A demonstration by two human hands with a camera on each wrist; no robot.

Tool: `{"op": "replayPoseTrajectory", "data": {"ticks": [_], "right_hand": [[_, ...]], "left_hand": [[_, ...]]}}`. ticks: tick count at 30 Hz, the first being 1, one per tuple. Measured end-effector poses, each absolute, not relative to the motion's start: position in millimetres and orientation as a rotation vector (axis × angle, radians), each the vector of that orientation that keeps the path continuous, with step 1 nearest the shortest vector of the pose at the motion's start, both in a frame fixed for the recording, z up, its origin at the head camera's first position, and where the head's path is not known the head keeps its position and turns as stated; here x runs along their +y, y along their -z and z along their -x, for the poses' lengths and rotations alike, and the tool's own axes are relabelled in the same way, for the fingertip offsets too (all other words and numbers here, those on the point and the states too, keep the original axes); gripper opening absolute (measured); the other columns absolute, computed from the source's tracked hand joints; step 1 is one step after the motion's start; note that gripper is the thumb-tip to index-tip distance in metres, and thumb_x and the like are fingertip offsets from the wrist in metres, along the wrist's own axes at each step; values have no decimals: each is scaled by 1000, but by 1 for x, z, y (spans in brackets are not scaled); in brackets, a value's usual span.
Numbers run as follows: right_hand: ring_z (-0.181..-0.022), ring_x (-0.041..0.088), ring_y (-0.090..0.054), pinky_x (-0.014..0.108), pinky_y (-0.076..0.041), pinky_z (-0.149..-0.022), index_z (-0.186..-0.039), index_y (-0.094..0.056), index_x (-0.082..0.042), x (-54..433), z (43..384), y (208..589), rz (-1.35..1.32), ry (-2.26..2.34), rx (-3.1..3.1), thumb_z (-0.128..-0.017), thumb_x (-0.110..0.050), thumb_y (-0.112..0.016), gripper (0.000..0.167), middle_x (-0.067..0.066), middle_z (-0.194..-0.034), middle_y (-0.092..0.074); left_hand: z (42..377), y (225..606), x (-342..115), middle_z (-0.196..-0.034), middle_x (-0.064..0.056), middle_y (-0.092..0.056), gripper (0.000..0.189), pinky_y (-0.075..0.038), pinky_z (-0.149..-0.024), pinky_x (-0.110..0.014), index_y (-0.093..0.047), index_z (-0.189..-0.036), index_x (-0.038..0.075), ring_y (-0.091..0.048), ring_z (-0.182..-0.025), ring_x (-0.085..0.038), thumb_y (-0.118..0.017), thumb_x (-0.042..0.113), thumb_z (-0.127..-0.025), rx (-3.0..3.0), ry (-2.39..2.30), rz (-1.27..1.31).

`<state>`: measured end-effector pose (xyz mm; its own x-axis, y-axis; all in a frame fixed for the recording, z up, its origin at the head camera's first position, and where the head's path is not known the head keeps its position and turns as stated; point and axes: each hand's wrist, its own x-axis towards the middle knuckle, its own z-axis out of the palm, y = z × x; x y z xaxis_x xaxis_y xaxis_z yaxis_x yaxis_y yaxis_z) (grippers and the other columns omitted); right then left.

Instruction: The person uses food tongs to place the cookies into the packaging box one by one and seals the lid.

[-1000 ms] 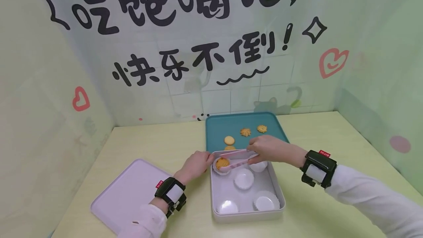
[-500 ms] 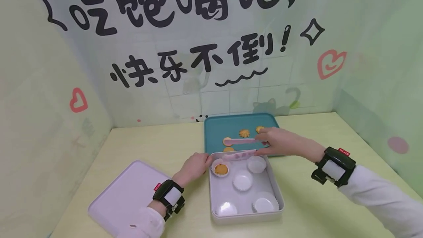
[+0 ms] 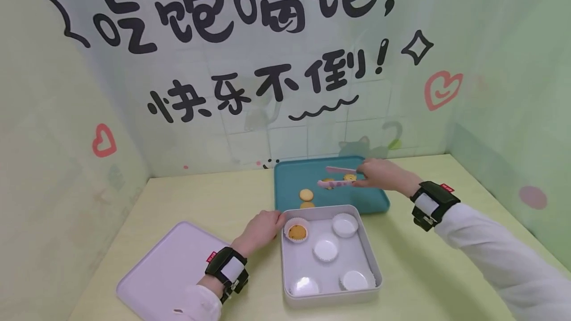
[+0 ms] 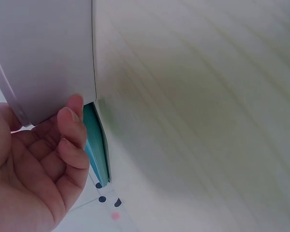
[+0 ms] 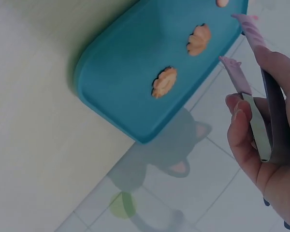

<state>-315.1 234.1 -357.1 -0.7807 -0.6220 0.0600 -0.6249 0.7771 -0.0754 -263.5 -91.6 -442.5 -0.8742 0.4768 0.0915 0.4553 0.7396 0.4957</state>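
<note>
My left hand grips the back left corner of a pale pink box; in the left wrist view, thumb and fingers lie on either side of its wall. White paper cups stand in the box, and the back left cup holds a brown speckled cookie. Over the teal tray, my right hand holds pink tongs, their tips spread with nothing between them. A flower-shaped cookie and a ring-like cookie lie on the tray beneath.
Nearer the box, a round cookie lies on the tray, with another partly hidden behind the box's back rim. A flat pink lid rests on the table left of the box, under my left forearm. A printed wall stands behind.
Tongs in hand, my right hand has moved from the speckled cookie in its cup back over the tray, and the tips have parted. My left hand stays at the box corner.
</note>
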Motion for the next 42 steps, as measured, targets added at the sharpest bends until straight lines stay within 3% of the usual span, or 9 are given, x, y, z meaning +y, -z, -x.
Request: {"op": "replayPoseTrajectory", "data": {"ticks": [7, 15, 25, 37, 42], "right_hand": [[-46, 6, -27, 24, -22, -46, -58, -49, -13, 231, 328, 366, -1023, -207, -2964, -81, -27, -67, 32, -8, -52, -25], [-45, 6, -25, 24, -22, -45, -58, -53, -11, 231, 336, 370, -981, -168, -2996, -81, -33, -67, 35, -8, -52, -24], [-46, 7, -32, 24, -26, -46, -67, -63, -8, 229, 340, 369, -960, -104, -3070, -81, -33, -67, 28, -6, -52, -37], [-44, 6, -27, 23, -19, -41, -57, -59, -10, 226, 338, 368, -935, 13, -2987, -79, -37, -68, 35, -9, -49, -28], [-44, 5, -23, 23, -16, -43, -51, -48, -15, 228, 328, 355, -998, -32, -2898, -80, -34, -67, 40, -10, -49, -22]], "left_hand": [[261, 440, -90, -53, 1, -43, 33, -34, -45, -25, -48, -68, 10, -42, -45, -10, -37, 21, -97, 2889, -811, -784], [260, 438, -90, -53, 1, -43, 34, -34, -45, -24, -48, -68, 9, -42, -45, -10, -37, 21, -98, 2883, -819, -786], [259, 438, -91, -51, 1, -43, 34, -33, -46, -25, -48, -69, 9, -41, -44, -10, -36, 22, -98, 2878, -822, -794], [258, 440, -90, -50, 2, -43, 33, -33, -46, -25, -49, -69, 10, -41, -43, -10, -36, 22, -98, 2875, -821, -782], [260, 439, -91, -49, 2, -44, 33, -34, -46, -25, -49, -70, 10, -42, -43, -11, -36, 23, -98, 2864, -825, -777]]}}
